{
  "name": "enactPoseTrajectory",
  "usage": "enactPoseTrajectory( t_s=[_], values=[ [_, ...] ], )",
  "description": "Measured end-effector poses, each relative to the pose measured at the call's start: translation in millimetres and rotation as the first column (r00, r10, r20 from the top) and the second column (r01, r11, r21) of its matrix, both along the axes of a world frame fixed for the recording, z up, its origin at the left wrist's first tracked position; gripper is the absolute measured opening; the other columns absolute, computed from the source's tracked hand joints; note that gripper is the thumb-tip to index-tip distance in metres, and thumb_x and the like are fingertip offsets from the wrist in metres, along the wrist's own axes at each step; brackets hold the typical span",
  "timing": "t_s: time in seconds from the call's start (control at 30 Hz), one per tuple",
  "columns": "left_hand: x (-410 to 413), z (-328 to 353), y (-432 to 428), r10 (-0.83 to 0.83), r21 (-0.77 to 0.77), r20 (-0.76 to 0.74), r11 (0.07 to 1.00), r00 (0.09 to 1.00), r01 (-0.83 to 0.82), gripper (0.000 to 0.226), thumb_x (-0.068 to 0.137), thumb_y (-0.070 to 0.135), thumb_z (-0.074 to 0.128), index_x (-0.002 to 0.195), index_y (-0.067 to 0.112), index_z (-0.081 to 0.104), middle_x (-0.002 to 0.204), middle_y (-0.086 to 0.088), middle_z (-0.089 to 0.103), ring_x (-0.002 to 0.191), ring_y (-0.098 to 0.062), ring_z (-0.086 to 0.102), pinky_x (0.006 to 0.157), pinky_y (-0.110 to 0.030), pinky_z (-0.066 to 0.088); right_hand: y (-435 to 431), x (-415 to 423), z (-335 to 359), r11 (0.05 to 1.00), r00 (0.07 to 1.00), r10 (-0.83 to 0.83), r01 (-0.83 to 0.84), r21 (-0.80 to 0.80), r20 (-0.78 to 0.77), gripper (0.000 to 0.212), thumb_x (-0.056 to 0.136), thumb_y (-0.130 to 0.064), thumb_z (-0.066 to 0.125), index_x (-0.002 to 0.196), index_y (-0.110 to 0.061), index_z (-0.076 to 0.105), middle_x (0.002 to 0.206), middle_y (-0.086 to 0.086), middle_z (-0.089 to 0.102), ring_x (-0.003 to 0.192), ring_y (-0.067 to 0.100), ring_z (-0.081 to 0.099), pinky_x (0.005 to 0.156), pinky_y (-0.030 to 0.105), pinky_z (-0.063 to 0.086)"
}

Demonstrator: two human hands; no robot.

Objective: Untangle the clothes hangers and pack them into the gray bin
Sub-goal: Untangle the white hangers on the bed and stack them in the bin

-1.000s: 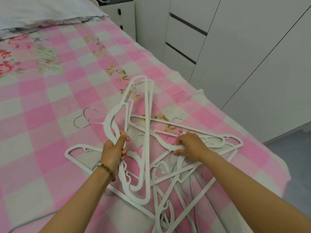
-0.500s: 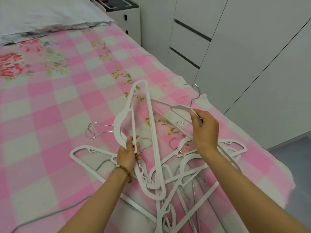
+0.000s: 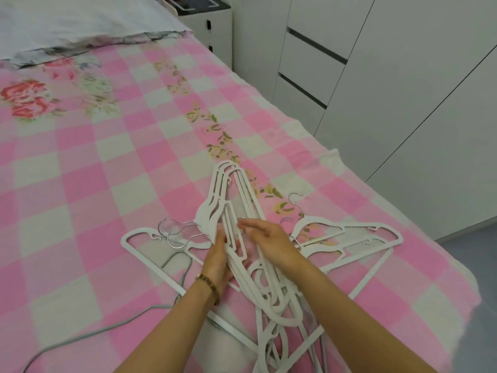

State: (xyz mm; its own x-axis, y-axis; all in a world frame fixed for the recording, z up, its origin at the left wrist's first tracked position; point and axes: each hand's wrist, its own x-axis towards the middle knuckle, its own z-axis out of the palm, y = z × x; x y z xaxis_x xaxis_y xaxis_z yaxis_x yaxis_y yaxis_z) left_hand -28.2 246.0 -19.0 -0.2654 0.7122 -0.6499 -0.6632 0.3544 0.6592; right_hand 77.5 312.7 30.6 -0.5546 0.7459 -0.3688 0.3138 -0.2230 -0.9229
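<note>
A tangle of white plastic clothes hangers (image 3: 347, 238) with metal hooks lies on the pink checked bed near its right edge. My left hand (image 3: 217, 257) grips a stack of aligned hangers (image 3: 228, 189) that points away from me, their hooks (image 3: 174, 230) sticking out to the left. My right hand (image 3: 269, 238) rests on the same stack from the right, fingers closed over its bars. More hangers (image 3: 282, 332) lie crossed under my forearms. The gray bin is not in view.
The bed (image 3: 80, 184) stretches away to the left and back, with a pale pillow (image 3: 67, 20) at its head. A gray cable (image 3: 94, 332) trails across the sheet at lower left. White wardrobe fronts (image 3: 403, 90) and a nightstand (image 3: 209, 20) stand close on the right.
My right hand has brought the hanger it lifted over onto the stack in my left hand. The stack now lies lower, flat against the bed.
</note>
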Motion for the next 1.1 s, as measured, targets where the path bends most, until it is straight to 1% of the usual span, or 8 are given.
enactPoseTrajectory(
  t_s=[0.17,0.33,0.47,0.6,0.7,0.83,0.93,1.1],
  values=[
    [3.2,-5.5,-1.1,0.076,-0.104,-0.262,0.989,0.962,-0.106,0.03,0.097,0.031,0.041,0.091,0.004,0.052,0.058,-0.005,0.054,0.035,-0.011,0.046,0.036,-0.02,0.04,21.8,78.7,-18.8,0.873,0.875,-0.462,0.42,0.246,0.146,0.018,0.09,-0.005,0.054,0.099,-0.016,0.065,0.104,-0.002,0.065,0.104,0.017,0.06,0.091,0.028,0.047],
    [3.5,1.6,-7.8,0.127,-0.066,-0.379,0.984,0.916,-0.164,0.04,0.097,0.039,0.039,0.067,0.018,0.055,0.037,0.005,0.046,0.027,-0.007,0.037,0.033,-0.015,0.034,15.3,133.4,-52.8,0.908,0.696,-0.353,0.092,0.409,0.625,0.03,0.088,-0.034,0.06,0.115,-0.022,0.06,0.125,0.001,0.053,0.119,0.024,0.045,0.101,0.036,0.035],
    [3.8,8.0,-10.4,0.101,-0.06,-0.426,0.988,0.899,-0.14,0.041,0.097,0.04,0.038,0.085,0.007,0.059,0.05,0.0,0.046,0.025,-0.003,0.035,0.03,-0.011,0.029,5.1,140.6,-62.7,0.851,0.632,-0.392,-0.027,0.525,0.669,0.036,0.083,-0.046,0.062,0.108,-0.021,0.057,0.115,-0.001,0.052,0.11,0.022,0.043,0.094,0.034,0.03],
    [9.3,11.4,-14.4,0.06,-0.063,-0.411,0.994,0.91,-0.094,0.046,0.097,0.041,0.038,0.105,0.001,0.059,0.048,0.007,0.051,0.026,-0.002,0.035,0.031,-0.009,0.028,-6.8,144.7,-66.8,0.783,0.501,-0.613,0.286,0.552,0.61,0.059,0.069,-0.046,0.076,0.109,-0.01,0.051,0.117,0.009,0.045,0.112,0.029,0.04,0.095,0.038,0.034],
    [15.7,12.4,-18.2,0.047,-0.048,-0.408,0.996,0.912,-0.072,0.047,0.097,0.04,0.038,0.103,-0.002,0.058,0.053,0.002,0.049,0.027,-0.002,0.036,0.031,-0.011,0.028,-11.4,145.5,-63.7,0.612,0.389,-0.77,0.675,0.413,0.505,0.08,0.062,-0.034,0.085,0.121,-0.002,0.041,0.128,0.016,0.043,0.116,0.033,0.044,0.097,0.041,0.039],
    [22.0,14.5,-19.6,0.034,-0.028,-0.406,0.998,0.913,-0.049,0.047,0.097,0.04,0.037,0.103,-0.003,0.057,0.061,0.0,0.055,0.029,-0.003,0.037,0.031,-0.011,0.031,-6.5,145.4,-59.9,0.631,0.543,-0.737,0.767,0.12,0.403,0.049,0.079,-0.016,0.074,0.114,-0.005,0.042,0.099,0.009,0.06,0.082,0.026,0.06,0.071,0.031,0.049],
    [23.5,16.3,-19.8,0.027,-0.039,-0.404,0.998,0.914,-0.046,0.05,0.096,0.042,0.039,0.107,-0.002,0.058,0.058,0.003,0.058,0.027,-0.003,0.035,0.031,-0.013,0.033,-5.6,147.7,-52.0,0.614,0.534,-0.781,0.753,0.237,0.325,0.022,0.083,-0.02,0.068,0.092,-0.008,0.052,0.072,-0.003,0.055,0.069,0.02,0.055,0.051,0.02,0.037],
    [15.9,19.3,-17.7,0.046,-0.025,-0.425,0.998,0.904,-0.063,0.045,0.096,0.043,0.038,0.099,0.005,0.061,0.042,0.009,0.056,0.028,-0.003,0.037,0.031,-0.012,0.032,0.7,138.5,-35.6,0.687,0.655,-0.726,0.691,0.223,0.209,0.035,0.086,-0.028,0.066,0.075,0.004,0.055,0.062,0.008,0.065,0.057,0.024,0.065,0.06,0.037,0.054]
  ],
)
